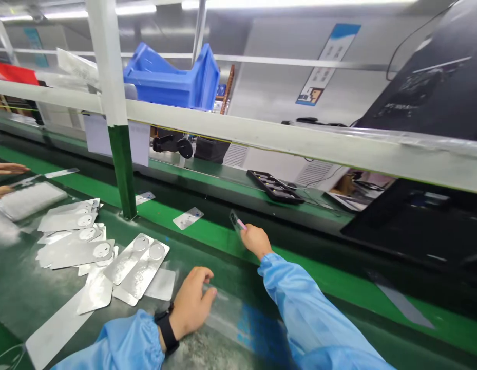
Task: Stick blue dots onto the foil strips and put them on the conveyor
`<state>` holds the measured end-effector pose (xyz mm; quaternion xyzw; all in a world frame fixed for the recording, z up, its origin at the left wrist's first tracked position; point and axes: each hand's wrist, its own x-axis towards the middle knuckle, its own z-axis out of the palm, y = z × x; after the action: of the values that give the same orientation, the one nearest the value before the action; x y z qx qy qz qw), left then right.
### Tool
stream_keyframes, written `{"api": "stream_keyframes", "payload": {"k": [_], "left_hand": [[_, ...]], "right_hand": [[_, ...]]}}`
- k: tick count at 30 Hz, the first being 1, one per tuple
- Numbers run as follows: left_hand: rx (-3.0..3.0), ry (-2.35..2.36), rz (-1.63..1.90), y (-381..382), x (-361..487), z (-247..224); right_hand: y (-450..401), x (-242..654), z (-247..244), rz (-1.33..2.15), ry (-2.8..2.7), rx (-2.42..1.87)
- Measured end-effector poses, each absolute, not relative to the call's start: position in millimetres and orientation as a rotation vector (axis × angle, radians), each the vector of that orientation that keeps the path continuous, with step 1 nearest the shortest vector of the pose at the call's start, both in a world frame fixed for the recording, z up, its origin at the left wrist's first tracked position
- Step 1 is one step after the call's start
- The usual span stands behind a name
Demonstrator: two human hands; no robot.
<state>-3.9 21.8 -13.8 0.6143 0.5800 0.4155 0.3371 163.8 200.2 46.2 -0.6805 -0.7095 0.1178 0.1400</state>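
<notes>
The right hand [255,240] reaches out over the green conveyor belt [218,241] at centre frame, its fingers pinched narrow on a small dark flat piece [234,220] with a pink tab [242,224]. The left hand [192,303], wearing a black wristwatch [167,329], sits at lower centre with its fingers loosely curled around nothing, just beside a clear plastic sheet [223,313] and near a spread of silver foil cards [126,272] with round domes, overlapping at lower left. At upper centre, a blue plastic bin [172,77] sits tilted behind a white rail [238,126], its contents hidden. Right of centre, across the belt, lies a black compartment tray [274,186], its contents too small to tell. A co-worker's hands [7,169] show at the left edge, near a padded clear bag [30,200]
</notes>
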Motion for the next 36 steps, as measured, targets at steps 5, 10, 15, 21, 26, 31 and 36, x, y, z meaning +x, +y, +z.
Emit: {"api": "stream_keyframes", "payload": {"k": [5, 10, 15, 21, 26, 31, 36], "left_hand": [[1.255, 1.383, 1.251, 35.9, -10.1, -8.2], [1.392, 1.281, 1.111, 31.5, -19.3, -5.7], [1.609, 1.254, 0.813, 18.5, -18.1, 0.7], [1.982, 1.360, 0.567, 10.1, -2.2, -3.3], [2.195, 1.413, 0.291, 7.1, -3.1, -5.9], [2.239, 1.321, 0.188, 11.5, -5.1, -2.0], [2.348, 1.258, 0.161, 15.2, -3.5, -3.9]], "right_hand": [[121.2, 164.9, 44.1, 0.766, -1.916, -1.779], [33.8, 174.8, 25.1, 1.570, -1.470, -1.322], [26.8, 210.2, 20.3, 1.260, -1.067, -1.236], [32.8, 209.0, -7.0, 1.413, -1.193, -1.430], [34.6, 199.0, -21.8, 1.449, -1.205, -1.463], [34.6, 199.8, -29.1, 1.448, -1.061, -1.469], [33.5, 201.2, -30.8, 1.447, -1.129, -1.472]]}}
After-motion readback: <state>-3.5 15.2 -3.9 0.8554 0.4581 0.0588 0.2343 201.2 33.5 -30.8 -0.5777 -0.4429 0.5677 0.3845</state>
